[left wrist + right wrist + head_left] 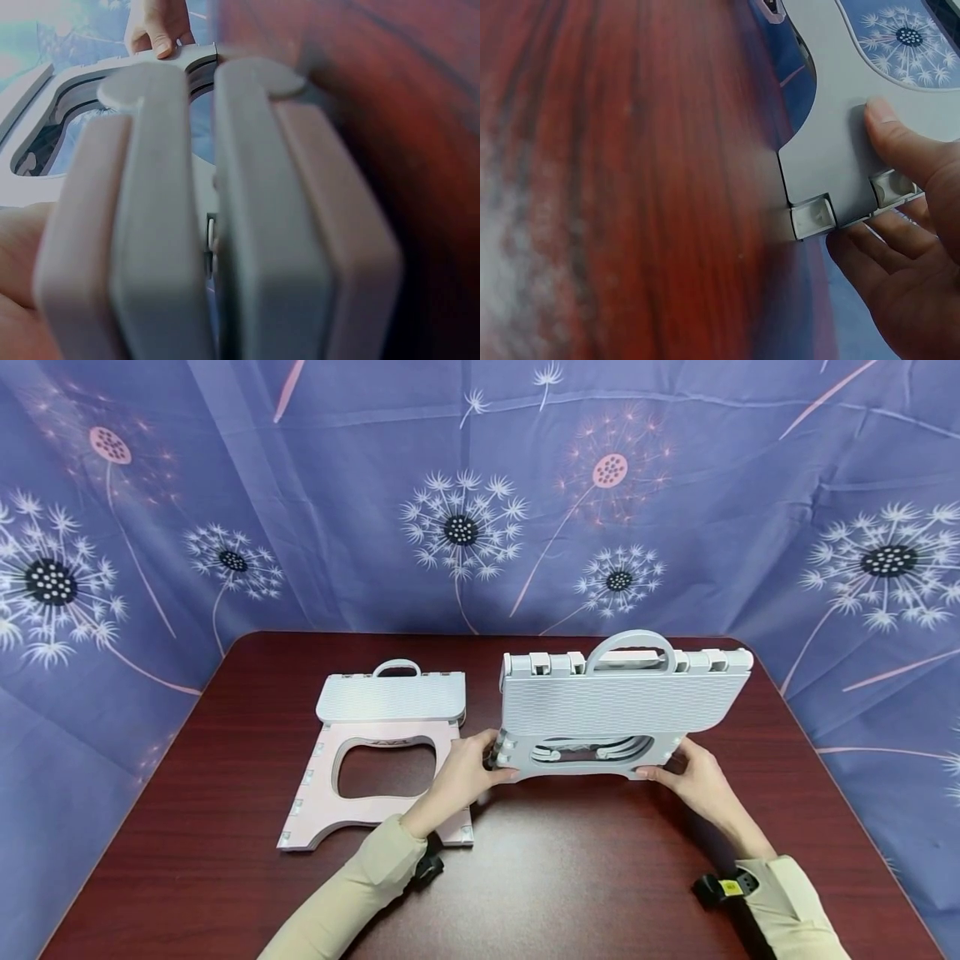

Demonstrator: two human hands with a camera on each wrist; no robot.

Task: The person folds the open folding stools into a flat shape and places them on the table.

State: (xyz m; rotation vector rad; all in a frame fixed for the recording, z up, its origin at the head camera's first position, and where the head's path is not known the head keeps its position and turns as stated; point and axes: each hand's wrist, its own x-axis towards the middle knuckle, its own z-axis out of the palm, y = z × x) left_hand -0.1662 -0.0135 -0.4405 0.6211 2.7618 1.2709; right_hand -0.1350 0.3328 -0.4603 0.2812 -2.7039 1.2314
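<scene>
Both hands hold a light grey folding stool (611, 702) upright at the right of the table, its textured top panel facing me and its handle loop uppermost. My left hand (467, 768) grips the stool's lower left corner, thumb in front. At the lower right corner my right hand (697, 781) grips it the same way; in the right wrist view the thumb presses the leg panel (832, 142) while the other fingers lie behind. Close up in the left wrist view, two leg ends (157, 217) stand side by side with a narrow gap between them.
A second folding stool (390, 697), with a white top and pale pink legs, lies folded flat on the dark red wood table (555, 877), left of the held one. A purple dandelion-print cloth (360, 510) hangs behind and beside the table.
</scene>
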